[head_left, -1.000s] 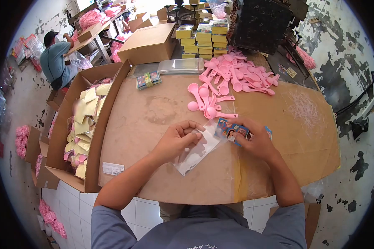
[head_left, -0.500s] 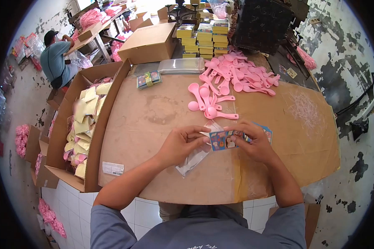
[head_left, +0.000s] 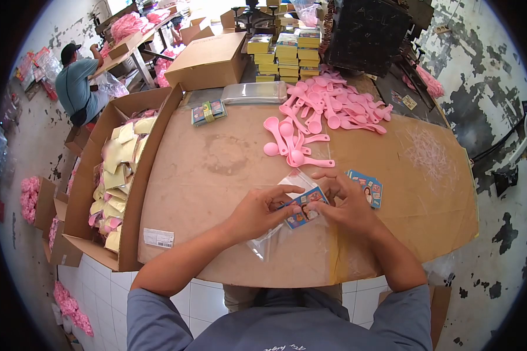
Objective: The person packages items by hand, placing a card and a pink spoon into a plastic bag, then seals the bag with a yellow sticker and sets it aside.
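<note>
My left hand [head_left: 257,212] pinches the left end of a blue printed card [head_left: 298,221] between thumb and fingers. The fingers of my right hand [head_left: 346,202] close on its other end, so the card is tilted between both hands. Under the card and my left hand lies a clear plastic bag [head_left: 261,247], its upper end showing just above my fingers. A small stack of similar blue cards [head_left: 369,191] rests on the cardboard tabletop [head_left: 216,175], right beside my right hand. Beyond the hands are several loose pink scoops [head_left: 297,158].
A larger heap of pink scoops [head_left: 345,105] lies at the back, near stacked card bundles [head_left: 287,52] and a closed carton [head_left: 208,61]. On the left, an open box [head_left: 152,158] holds packed bags. A banded card bundle [head_left: 208,112] and a label [head_left: 158,238] lie on the table. Another person [head_left: 76,85] sits far left.
My right hand has moved left, away from the card stack, bringing the card to my left hand over the bag. The card has tilted, and my left fingers now grip its end.
</note>
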